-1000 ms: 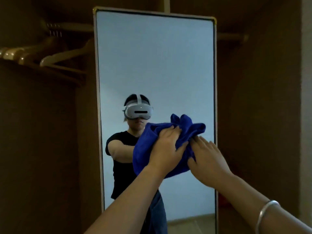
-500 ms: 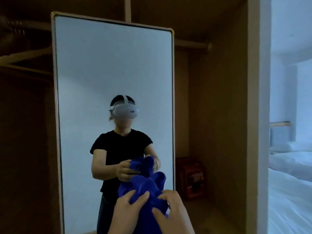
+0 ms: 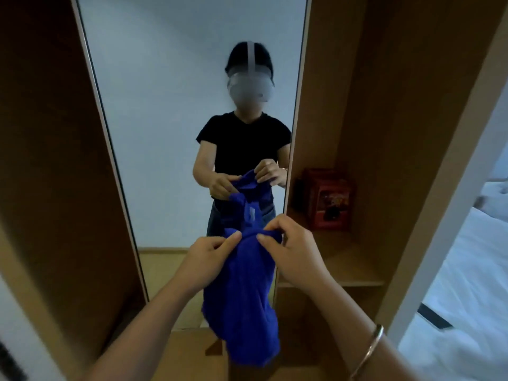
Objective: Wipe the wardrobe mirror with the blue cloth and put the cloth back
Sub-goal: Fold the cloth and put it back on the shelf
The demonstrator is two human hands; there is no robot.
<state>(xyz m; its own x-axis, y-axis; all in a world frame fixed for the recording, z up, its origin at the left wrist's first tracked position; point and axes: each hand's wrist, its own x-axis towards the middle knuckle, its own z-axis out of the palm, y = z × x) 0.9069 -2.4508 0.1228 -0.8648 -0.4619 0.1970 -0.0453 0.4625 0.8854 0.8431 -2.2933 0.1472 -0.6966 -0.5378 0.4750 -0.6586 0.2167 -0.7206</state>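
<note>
The tall wardrobe mirror [image 3: 165,105] stands ahead of me in a pale frame, set into the wooden wardrobe. The blue cloth [image 3: 244,303] hangs down in front of its lower right corner, away from the glass. My left hand [image 3: 210,258] pinches the cloth's top edge on the left. My right hand [image 3: 295,250] pinches the same edge on the right, a bangle on its wrist. The mirror reflects a person in a black shirt holding the cloth with both hands.
To the right of the mirror is an open wardrobe compartment with a wooden shelf [image 3: 351,268] and a red box [image 3: 328,200] at its back. A white bed [image 3: 467,284] lies beyond the wardrobe's right side panel. Dark wooden panelling [image 3: 55,160] fills the left.
The cloth has come off the mirror glass and dropped low. Both hands shifted from pressing it flat to pinching its top edge, and my view tilted downward and to the right.
</note>
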